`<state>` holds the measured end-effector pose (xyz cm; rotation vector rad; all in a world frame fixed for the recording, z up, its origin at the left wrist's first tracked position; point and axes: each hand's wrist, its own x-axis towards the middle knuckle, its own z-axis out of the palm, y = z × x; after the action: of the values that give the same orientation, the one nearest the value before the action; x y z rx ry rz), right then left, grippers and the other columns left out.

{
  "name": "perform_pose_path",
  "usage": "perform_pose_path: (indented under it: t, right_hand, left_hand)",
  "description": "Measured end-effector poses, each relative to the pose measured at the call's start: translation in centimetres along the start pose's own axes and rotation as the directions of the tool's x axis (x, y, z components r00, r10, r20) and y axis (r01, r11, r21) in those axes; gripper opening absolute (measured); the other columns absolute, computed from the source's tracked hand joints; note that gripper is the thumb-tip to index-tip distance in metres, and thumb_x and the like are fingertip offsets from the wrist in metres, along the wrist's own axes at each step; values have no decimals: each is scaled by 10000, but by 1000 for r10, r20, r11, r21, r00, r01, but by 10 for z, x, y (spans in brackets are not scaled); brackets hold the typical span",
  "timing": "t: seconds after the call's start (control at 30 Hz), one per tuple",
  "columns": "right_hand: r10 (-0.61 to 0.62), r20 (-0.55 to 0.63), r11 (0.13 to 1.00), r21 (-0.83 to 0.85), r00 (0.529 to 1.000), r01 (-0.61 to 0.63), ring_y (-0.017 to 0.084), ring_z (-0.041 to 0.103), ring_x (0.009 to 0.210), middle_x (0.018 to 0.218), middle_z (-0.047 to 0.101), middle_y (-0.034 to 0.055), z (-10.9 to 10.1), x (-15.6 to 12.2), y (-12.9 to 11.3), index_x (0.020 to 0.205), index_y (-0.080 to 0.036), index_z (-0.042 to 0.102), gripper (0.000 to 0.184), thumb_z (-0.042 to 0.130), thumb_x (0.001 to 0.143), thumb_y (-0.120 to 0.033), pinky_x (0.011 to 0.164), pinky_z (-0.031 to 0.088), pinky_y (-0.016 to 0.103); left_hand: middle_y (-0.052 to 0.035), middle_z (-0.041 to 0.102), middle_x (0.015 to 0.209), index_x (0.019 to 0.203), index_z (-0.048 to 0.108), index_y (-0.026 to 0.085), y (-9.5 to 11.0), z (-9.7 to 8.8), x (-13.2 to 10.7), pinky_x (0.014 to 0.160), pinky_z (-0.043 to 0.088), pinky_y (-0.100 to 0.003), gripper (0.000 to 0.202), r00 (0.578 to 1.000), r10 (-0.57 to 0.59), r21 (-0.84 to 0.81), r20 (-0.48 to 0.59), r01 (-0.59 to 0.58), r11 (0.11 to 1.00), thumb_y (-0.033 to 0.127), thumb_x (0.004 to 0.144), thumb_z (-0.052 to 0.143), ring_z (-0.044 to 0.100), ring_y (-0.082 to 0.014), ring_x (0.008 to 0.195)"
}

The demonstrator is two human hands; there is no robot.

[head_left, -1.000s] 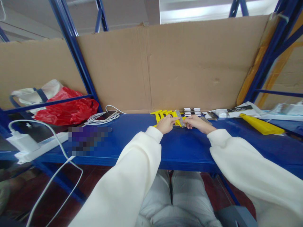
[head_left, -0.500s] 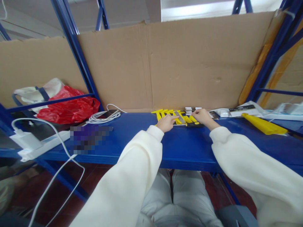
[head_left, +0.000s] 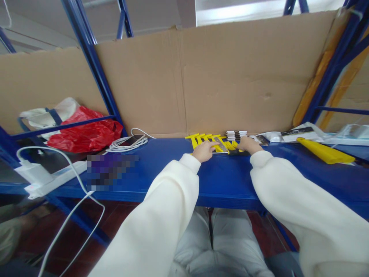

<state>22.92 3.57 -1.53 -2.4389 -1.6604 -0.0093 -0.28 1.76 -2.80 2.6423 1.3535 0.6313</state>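
Observation:
My left hand [head_left: 204,151] lies at the near side of a row of yellow T-shaped tools [head_left: 195,140]. Its index finger stretches out toward a flat grey metal piece [head_left: 219,144], and the rest of the fingers are partly hidden. My right hand [head_left: 249,145] bends down with fingers together, close to a black-and-yellow handle [head_left: 236,152]. Whatever its fingertips hold is too small to make out. Small yellow pieces [head_left: 230,145] lie between the two hands. Just behind the right hand sits a stack of small white-and-black boxes [head_left: 235,134].
A cardboard panel [head_left: 225,80] backs the blue table [head_left: 167,173]. To the right lie a yellow wedge-shaped item [head_left: 325,151] and white packages [head_left: 301,134]. Leftward are a coiled white cable [head_left: 127,144], a red plastic bag [head_left: 86,130] and a white power strip [head_left: 65,175].
My right hand has moved slightly down, from beside the boxes and yellow pieces toward the black-and-yellow handle. My left hand stays almost in place.

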Motion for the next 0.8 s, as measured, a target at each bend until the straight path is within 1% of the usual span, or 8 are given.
perform_pose_path:
  t: [0.1,0.23,0.3,0.43,0.57,0.67,0.8]
  right_hand:
    - [35,5,999,14,999,-35,390,708,1355,1395,743,285,-1,-2,0,1450,-110,735,551,712,906,-195,1094,569,499]
    - [52,-29,998,27,998,-51,379,724,1323,1376,749,276,1,-1,-2,1416,-118,746,541,744,880,-188,1067,575,478]
    - [46,-52,998,48,998,-44,376,736,1293,1334,766,264,4,0,-1,1388,-134,759,540,787,856,-220,1050,580,475]
    - [13,-101,994,106,995,-3,374,755,1240,1241,795,241,10,3,5,1325,-157,779,559,861,803,-341,1021,588,465]
    - [3,-136,990,142,991,16,372,759,1236,1232,804,236,13,3,12,1309,-165,791,523,821,830,-373,1023,591,468]
    - [22,-147,989,147,989,0,377,760,1238,1235,805,241,14,2,13,1306,-158,799,488,778,855,-344,1029,589,478]
    - [46,-161,989,148,986,-22,384,755,1247,1237,804,257,10,-2,15,1320,-118,798,489,745,869,-296,1042,586,487]
  left_hand:
    - [-119,774,1387,1487,752,273,-3,4,2,1163,556,-428,449,1000,22,-9,-11,-22,1000,238,1086,552,716,-291,1317]
    - [-123,781,1391,1472,761,242,-9,9,6,1175,552,-409,435,998,60,-9,-22,-60,998,237,1077,579,714,-283,1328]
    - [-125,784,1389,1465,766,239,-12,11,8,1179,551,-410,430,997,70,-10,-27,-71,997,245,1075,585,718,-282,1322]
    - [-116,794,1375,1478,759,245,-15,12,9,1176,555,-410,441,994,106,12,-21,-105,994,257,1077,574,725,-275,1305]
    - [-116,796,1371,1496,750,254,-13,9,8,1172,559,-413,458,995,103,19,-9,-103,994,248,1077,564,722,-277,1313]
    - [-122,793,1378,1489,754,245,-11,8,7,1177,556,-412,454,996,88,7,-8,-88,996,248,1074,570,725,-280,1312]
    - [-121,799,1364,1452,780,245,-11,8,6,1185,553,-416,427,996,92,-16,-20,-93,996,251,1067,594,734,-282,1302]
